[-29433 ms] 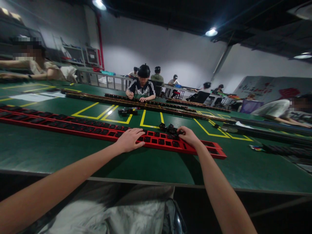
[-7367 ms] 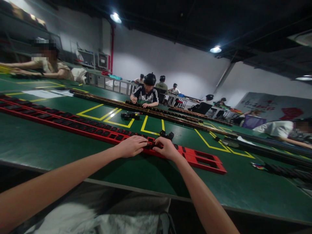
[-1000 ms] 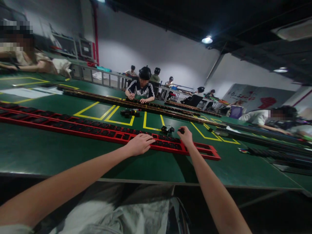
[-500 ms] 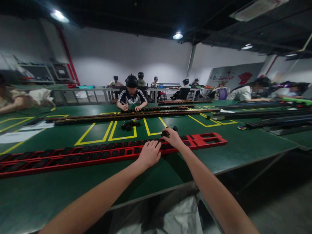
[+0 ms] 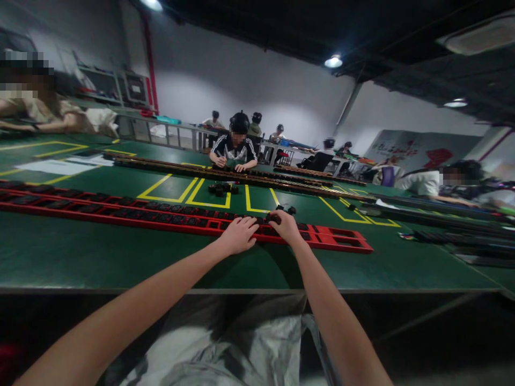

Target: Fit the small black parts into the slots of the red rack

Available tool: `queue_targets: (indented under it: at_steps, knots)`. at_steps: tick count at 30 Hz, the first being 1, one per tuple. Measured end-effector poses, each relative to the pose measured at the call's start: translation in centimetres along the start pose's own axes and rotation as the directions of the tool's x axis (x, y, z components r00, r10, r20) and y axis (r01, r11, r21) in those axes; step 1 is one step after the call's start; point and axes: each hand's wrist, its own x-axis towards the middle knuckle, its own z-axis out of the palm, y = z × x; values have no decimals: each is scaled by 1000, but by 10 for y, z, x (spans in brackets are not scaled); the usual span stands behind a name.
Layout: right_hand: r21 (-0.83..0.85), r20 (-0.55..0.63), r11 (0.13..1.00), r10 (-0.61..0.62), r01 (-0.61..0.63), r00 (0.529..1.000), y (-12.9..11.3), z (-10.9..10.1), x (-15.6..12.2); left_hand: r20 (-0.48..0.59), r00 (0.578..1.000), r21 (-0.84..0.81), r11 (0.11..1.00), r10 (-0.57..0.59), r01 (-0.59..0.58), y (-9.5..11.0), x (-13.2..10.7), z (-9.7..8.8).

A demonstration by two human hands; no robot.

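A long red frame (image 5: 346, 247) lies across the green table, its two rows of slots filled for most of their length with black fan-like parts (image 5: 177, 219). My left hand (image 5: 239, 235) rests over the frame right of its middle, fingers bent across the top and thumb at the near edge. Just to the right, my right hand (image 5: 286, 226) pinches a small black part (image 5: 274, 218) low over the far row. The fingertips partly hide that part, so I cannot tell whether it sits in a slot. Loose black pieces (image 5: 290, 209) lie behind the right hand.
Another cluster of black parts (image 5: 223, 188) lies beyond the frame, among yellow tape outlines (image 5: 246, 210). Long dark strips (image 5: 281, 185) cross the table further back, where a co-worker (image 5: 234, 147) leans over. White papers (image 5: 60, 165) lie at the left. The table's near edge (image 5: 161, 291) runs below my arms.
The view has tilted and shifted. My right hand has lowered the small black part towards the frame. My left hand stays on the frame.
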Motion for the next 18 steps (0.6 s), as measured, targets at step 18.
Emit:
queue_targets:
  at_steps: [18]
  knots:
    - [-108,60,993,-36,43,998,2,-1,3,40,999,-10,1000,-26,26,1,0,-7]
